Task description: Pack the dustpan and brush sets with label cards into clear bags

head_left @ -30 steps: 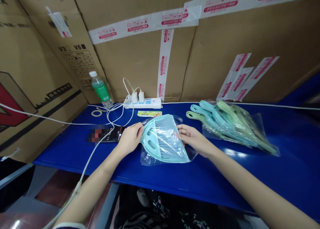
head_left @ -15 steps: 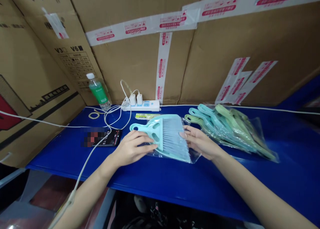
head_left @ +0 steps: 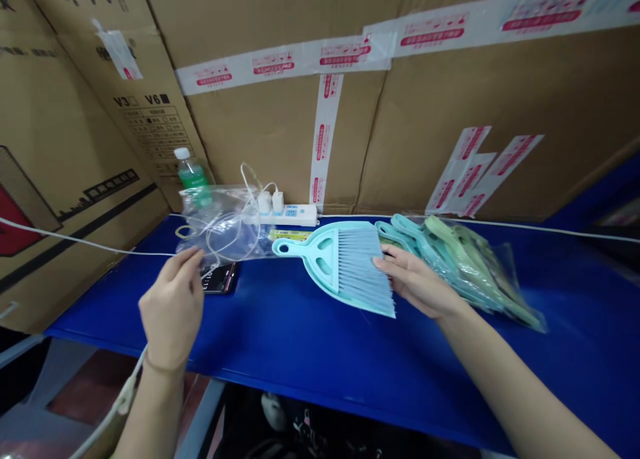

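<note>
unbagging step, i'd say: your left hand (head_left: 170,309) pinches the empty clear bag (head_left: 220,222) up over the cables (head_left: 75,241); your right hand (head_left: 420,285) rests flat, fingers together, on the bristles of the teal brush (head_left: 345,262), bare on the blue table (head_left: 300,339); that limp film could snag the cables, so go easy

Bright, even light leaves soft shadows and a faint sheen on the blue table (head_left: 300,339). Lines bow toward the edges; the clear bag (head_left: 220,225) looks motion-blurred.
</note>
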Tool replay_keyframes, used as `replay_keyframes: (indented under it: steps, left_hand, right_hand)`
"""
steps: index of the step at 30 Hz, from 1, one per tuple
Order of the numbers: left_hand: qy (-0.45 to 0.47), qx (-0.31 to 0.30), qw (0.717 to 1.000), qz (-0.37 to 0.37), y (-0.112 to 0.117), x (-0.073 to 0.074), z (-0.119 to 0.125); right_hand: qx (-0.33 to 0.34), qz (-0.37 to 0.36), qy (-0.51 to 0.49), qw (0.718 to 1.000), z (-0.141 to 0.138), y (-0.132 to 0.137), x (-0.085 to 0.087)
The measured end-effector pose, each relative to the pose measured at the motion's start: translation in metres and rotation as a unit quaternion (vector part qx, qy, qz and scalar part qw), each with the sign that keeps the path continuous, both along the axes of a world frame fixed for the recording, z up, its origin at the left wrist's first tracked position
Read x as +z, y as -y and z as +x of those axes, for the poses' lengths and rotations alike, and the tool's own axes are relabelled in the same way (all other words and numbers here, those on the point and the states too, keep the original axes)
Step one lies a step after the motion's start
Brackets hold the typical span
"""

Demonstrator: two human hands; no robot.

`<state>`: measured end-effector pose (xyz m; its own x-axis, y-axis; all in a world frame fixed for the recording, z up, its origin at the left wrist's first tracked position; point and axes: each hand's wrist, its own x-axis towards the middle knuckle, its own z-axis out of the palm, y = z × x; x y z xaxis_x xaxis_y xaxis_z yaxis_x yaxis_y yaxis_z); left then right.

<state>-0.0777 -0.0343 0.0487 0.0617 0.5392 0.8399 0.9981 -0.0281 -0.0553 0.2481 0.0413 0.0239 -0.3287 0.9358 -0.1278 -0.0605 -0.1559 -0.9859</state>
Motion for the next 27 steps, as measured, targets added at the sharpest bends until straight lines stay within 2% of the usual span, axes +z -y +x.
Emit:
replay_keyframes:
  steps: [2,4,6,8,10,12,14,16,18,19,20,23,25,27]
  left_hand:
    - [0.031,0.096,0.993,-0.064,0.003,0.000,-0.006]
    - [0.019,0.154,0.976,-0.151,0.000,0.001,-0.011]
    - [-0.014,0.174,0.961,-0.216,-0.005,0.003,-0.015]
    - [-0.040,0.161,0.956,-0.244,-0.010,0.004,-0.015]
    - [-0.060,0.136,0.964,-0.221,-0.012,0.005,-0.009]
    - [-0.088,0.099,0.980,-0.151,-0.012,0.005,0.003]
    - [-0.126,0.026,0.981,-0.145,-0.014,0.001,0.020]
    - [-0.168,-0.117,0.950,-0.235,-0.019,-0.006,0.037]
    - [-0.196,-0.210,0.895,-0.341,-0.030,-0.013,0.050]
    - [-0.204,-0.227,0.875,-0.375,-0.036,-0.015,0.054]
    - [-0.196,-0.221,0.871,-0.392,-0.042,-0.017,0.056]
    - [-0.158,-0.256,0.857,-0.417,-0.057,-0.016,0.054]
    - [-0.125,-0.301,0.846,-0.421,-0.060,-0.015,0.050]
    - [-0.080,-0.334,0.840,-0.421,-0.059,-0.016,0.047]
  right_hand:
    - [0.010,-0.004,0.005,1.000,-0.002,0.001,-0.002]
    - [0.023,-0.010,0.013,1.000,-0.005,0.002,-0.006]
    - [0.039,-0.015,0.019,0.999,-0.008,0.002,-0.012]
    - [0.053,-0.020,0.022,0.998,-0.010,0.001,-0.019]
    - [0.061,-0.025,0.022,0.998,-0.012,0.000,-0.025]
    - [0.068,-0.028,0.024,0.997,-0.013,-0.001,-0.028]
    - [0.075,-0.028,0.040,0.996,-0.013,-0.002,-0.028]
    - [0.077,-0.028,0.086,0.993,-0.010,-0.002,-0.026]
    - [0.058,-0.002,0.177,0.983,-0.006,0.000,-0.021]
    - [0.038,0.036,0.236,0.970,-0.005,0.001,-0.018]
    - [0.011,0.093,0.295,0.951,-0.005,0.003,-0.015]
    - [-0.045,0.307,0.393,0.865,-0.014,0.014,-0.007]
    - [-0.002,0.403,0.389,0.828,-0.028,0.025,-0.006]
    - [0.067,0.464,0.418,0.778,-0.046,0.037,-0.009]
